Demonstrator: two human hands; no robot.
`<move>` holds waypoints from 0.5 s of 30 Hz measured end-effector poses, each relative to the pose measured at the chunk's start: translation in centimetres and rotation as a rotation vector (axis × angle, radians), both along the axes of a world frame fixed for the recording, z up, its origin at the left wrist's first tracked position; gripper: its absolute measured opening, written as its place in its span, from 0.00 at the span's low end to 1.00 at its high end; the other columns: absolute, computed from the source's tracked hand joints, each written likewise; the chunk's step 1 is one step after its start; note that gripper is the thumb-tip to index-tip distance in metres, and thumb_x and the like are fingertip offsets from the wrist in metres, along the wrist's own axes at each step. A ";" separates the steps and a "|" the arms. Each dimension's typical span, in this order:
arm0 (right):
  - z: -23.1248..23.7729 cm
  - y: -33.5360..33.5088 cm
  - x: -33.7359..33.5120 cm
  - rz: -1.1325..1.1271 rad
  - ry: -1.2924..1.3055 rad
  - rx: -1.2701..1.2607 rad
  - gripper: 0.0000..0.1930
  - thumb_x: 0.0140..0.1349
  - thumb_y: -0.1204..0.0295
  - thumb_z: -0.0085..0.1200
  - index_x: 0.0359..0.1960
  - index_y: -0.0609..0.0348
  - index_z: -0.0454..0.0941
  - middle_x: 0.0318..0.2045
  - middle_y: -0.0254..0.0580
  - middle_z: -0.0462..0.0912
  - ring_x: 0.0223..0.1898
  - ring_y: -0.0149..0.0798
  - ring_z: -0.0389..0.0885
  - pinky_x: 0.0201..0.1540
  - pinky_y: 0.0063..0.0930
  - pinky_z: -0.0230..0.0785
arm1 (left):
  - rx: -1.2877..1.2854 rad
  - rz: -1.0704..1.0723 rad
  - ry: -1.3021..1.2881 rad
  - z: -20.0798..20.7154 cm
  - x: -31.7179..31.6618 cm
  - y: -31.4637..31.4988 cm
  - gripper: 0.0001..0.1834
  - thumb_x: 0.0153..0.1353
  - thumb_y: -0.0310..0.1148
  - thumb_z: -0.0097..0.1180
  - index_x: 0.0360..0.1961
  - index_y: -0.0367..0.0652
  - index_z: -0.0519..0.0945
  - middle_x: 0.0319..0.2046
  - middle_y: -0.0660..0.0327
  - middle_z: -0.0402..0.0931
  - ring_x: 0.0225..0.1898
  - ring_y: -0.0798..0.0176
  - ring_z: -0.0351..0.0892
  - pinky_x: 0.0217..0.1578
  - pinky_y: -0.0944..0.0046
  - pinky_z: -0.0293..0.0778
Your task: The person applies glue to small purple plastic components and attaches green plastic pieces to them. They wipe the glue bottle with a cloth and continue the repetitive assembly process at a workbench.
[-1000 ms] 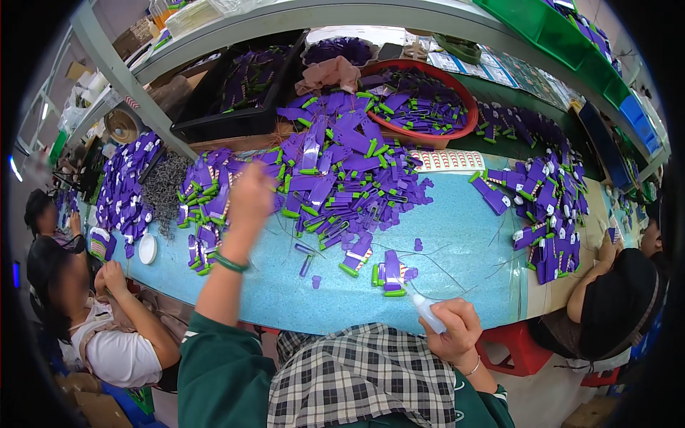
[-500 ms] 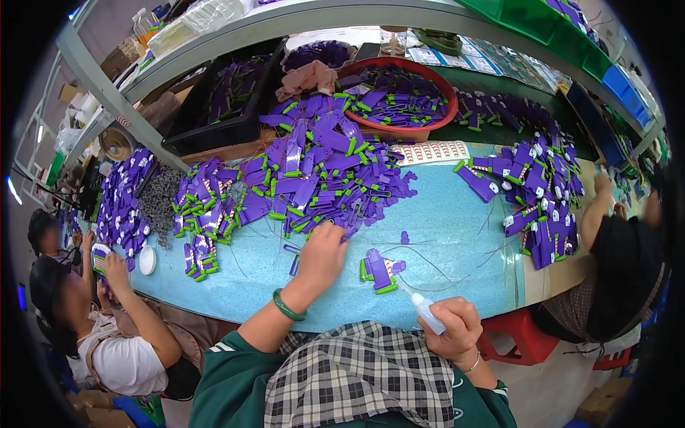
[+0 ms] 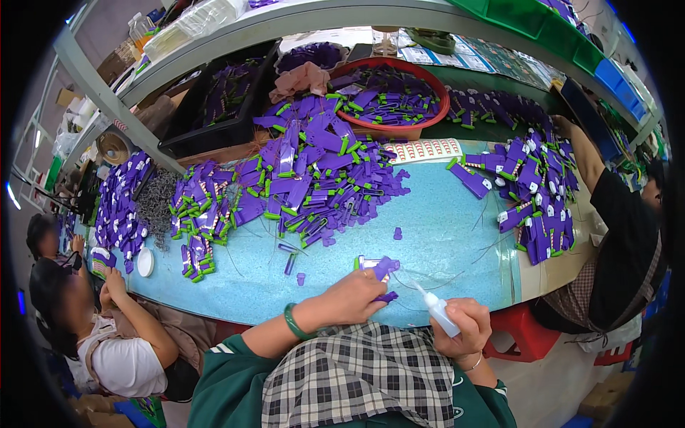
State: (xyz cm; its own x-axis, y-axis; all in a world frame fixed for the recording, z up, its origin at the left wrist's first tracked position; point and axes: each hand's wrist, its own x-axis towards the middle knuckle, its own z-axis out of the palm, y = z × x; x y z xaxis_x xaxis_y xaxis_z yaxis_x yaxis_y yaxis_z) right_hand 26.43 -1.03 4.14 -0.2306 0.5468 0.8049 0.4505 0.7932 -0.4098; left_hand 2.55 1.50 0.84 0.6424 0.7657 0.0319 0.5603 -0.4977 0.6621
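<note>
My left hand (image 3: 353, 296) is closed at the near edge of the table, its fingers pressed on a purple plastic piece with green ends (image 3: 384, 267). The fingers hide part of that piece. In my right hand (image 3: 464, 329) is a small white squeeze bottle (image 3: 441, 314) with a thin nozzle, its tip pointing up and left, close to the piece but apart from it. A large heap of purple and green plastic parts (image 3: 314, 171) lies beyond my left hand. Small loose purple pieces (image 3: 300, 279) rest on the blue tabletop (image 3: 442, 214).
Behind the heap stand a red basin (image 3: 446, 107) of parts and a black tray (image 3: 175, 146). A sticker sheet (image 3: 424, 150) lies beside the heap. Another pile (image 3: 531, 189) sits at the right. Co-workers sit on both sides; a shelf rail (image 3: 285, 28) crosses above.
My left hand has come from the heap's edge down and right onto the piece near the bottle. The bottle has shifted slightly right. The right co-worker's arm now stretches farther toward the back.
</note>
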 end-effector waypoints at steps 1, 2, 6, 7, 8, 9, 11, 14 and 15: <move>-0.1 0.1 0.0 -0.006 0.008 -0.008 0.21 0.43 0.77 0.68 0.41 0.56 0.74 0.34 0.39 0.75 0.27 0.38 0.80 0.25 0.26 0.75 | 0.038 0.033 0.010 0.0 -0.4 -0.2 0.10 0.52 0.31 0.59 0.31 0.36 0.75 0.31 0.51 0.73 0.37 0.48 0.72 0.40 0.52 0.68; -0.1 0.2 -0.1 0.006 0.010 -0.013 0.21 0.43 0.77 0.68 0.41 0.56 0.75 0.34 0.39 0.75 0.26 0.38 0.80 0.25 0.26 0.74 | 0.076 0.066 0.019 0.0 -0.8 -0.6 0.10 0.52 0.31 0.60 0.31 0.36 0.75 0.32 0.51 0.73 0.38 0.48 0.72 0.40 0.52 0.68; -0.6 0.6 -0.6 0.052 0.025 -0.021 0.20 0.42 0.77 0.68 0.39 0.56 0.76 0.33 0.39 0.75 0.25 0.37 0.80 0.23 0.25 0.73 | 0.225 0.300 0.235 0.6 0.1 -1.9 0.13 0.50 0.33 0.62 0.31 0.37 0.75 0.38 0.52 0.70 0.42 0.50 0.70 0.42 0.53 0.68; -0.6 0.6 -0.7 0.062 0.028 -0.021 0.19 0.42 0.77 0.68 0.39 0.56 0.76 0.33 0.39 0.75 0.25 0.36 0.80 0.23 0.25 0.73 | 0.204 0.320 0.261 0.3 0.2 -2.2 0.13 0.49 0.32 0.63 0.32 0.37 0.75 0.40 0.52 0.69 0.42 0.50 0.69 0.42 0.53 0.68; -0.7 0.6 -0.8 0.065 0.026 -0.021 0.19 0.42 0.77 0.68 0.38 0.57 0.77 0.32 0.39 0.76 0.25 0.36 0.80 0.23 0.25 0.73 | 0.182 0.340 0.286 -0.1 0.4 -2.6 0.14 0.49 0.32 0.63 0.33 0.36 0.74 0.41 0.52 0.69 0.43 0.50 0.69 0.42 0.53 0.68; -0.6 0.7 -0.8 0.065 0.021 -0.019 0.19 0.42 0.77 0.68 0.38 0.57 0.77 0.32 0.39 0.76 0.25 0.36 0.80 0.22 0.25 0.73 | 0.162 0.357 0.307 -0.3 0.5 -2.7 0.15 0.48 0.32 0.64 0.34 0.36 0.74 0.42 0.52 0.68 0.44 0.50 0.69 0.43 0.54 0.68; -0.6 0.7 -0.7 0.060 0.012 -0.018 0.18 0.42 0.77 0.68 0.38 0.57 0.77 0.32 0.39 0.76 0.25 0.36 0.80 0.22 0.24 0.73 | 0.155 0.361 0.264 -0.4 0.4 -2.9 0.17 0.47 0.30 0.65 0.37 0.36 0.73 0.42 0.52 0.69 0.44 0.49 0.69 0.43 0.54 0.68; -0.6 0.6 -0.6 0.048 0.006 -0.022 0.18 0.42 0.77 0.68 0.37 0.57 0.77 0.32 0.38 0.75 0.24 0.35 0.80 0.22 0.24 0.72 | 0.123 0.388 0.174 -0.1 0.2 -3.1 0.18 0.47 0.28 0.64 0.39 0.37 0.73 0.40 0.51 0.70 0.42 0.48 0.69 0.42 0.54 0.68; -0.7 0.5 -0.6 0.046 0.004 -0.023 0.18 0.42 0.77 0.68 0.37 0.57 0.77 0.31 0.38 0.75 0.24 0.35 0.80 0.22 0.24 0.72 | 0.110 0.402 0.143 0.1 0.0 -3.1 0.18 0.48 0.28 0.64 0.39 0.37 0.73 0.39 0.50 0.71 0.41 0.48 0.69 0.41 0.54 0.69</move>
State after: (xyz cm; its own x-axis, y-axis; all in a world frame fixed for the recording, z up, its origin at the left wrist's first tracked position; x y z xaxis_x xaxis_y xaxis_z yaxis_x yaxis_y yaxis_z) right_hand 25.82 -0.48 3.46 -0.2527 0.5539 0.7933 0.4118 0.8035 -0.4298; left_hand 2.57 -1.64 0.97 0.2979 0.9527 0.0597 0.8058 -0.2845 0.5194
